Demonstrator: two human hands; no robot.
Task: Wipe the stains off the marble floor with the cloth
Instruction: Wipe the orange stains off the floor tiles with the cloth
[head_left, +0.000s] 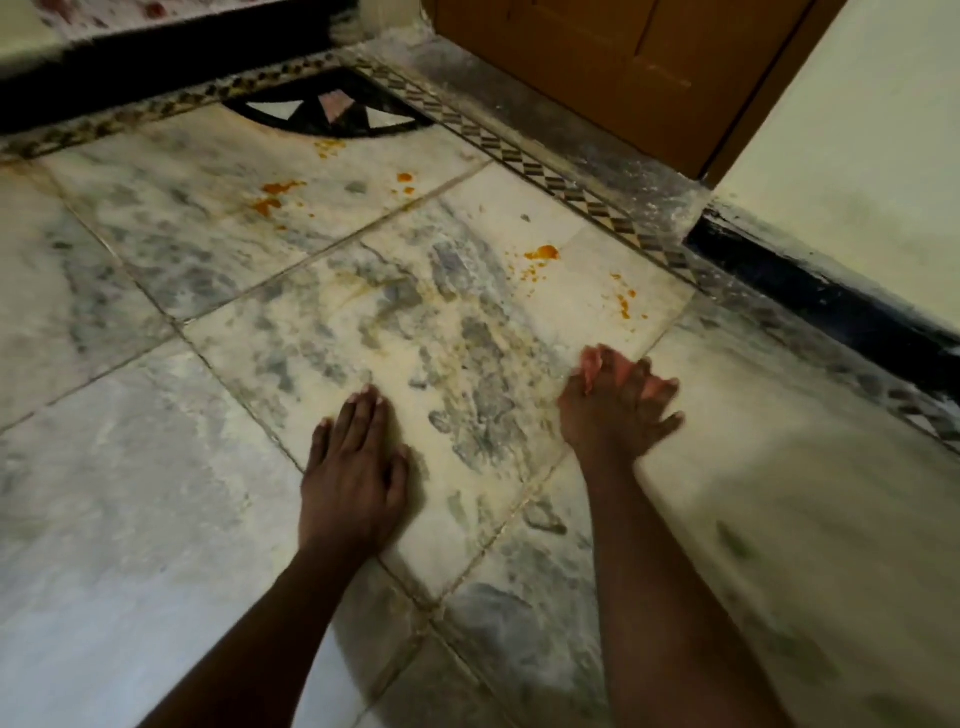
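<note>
We see orange stains (542, 253) spattered on the marble floor (156, 519) just short of the wooden door (597, 67). Nearer us than the door, our left hand (353, 467) lies flat, fingers straight; our right hand (618, 405) blurs, fingers spread, something pinkish beneath it — cloth, we cannot tell.

The marble floor (156, 493) fills most of the frame. The left hand (353, 467) lies flat on it at lower centre. The right hand (618, 405) is to its right, blurred, over a tile joint. Stains (543, 253) lie above the right hand, right of centre; further stains (275, 195) lie upper centre-left. An inlay motif (332, 111) sits above these, at top centre. A patterned border strip (566, 187) runs diagonally from top centre to right edge. A door (597, 62) stands upper right, a wall (857, 156) to its right.
</note>
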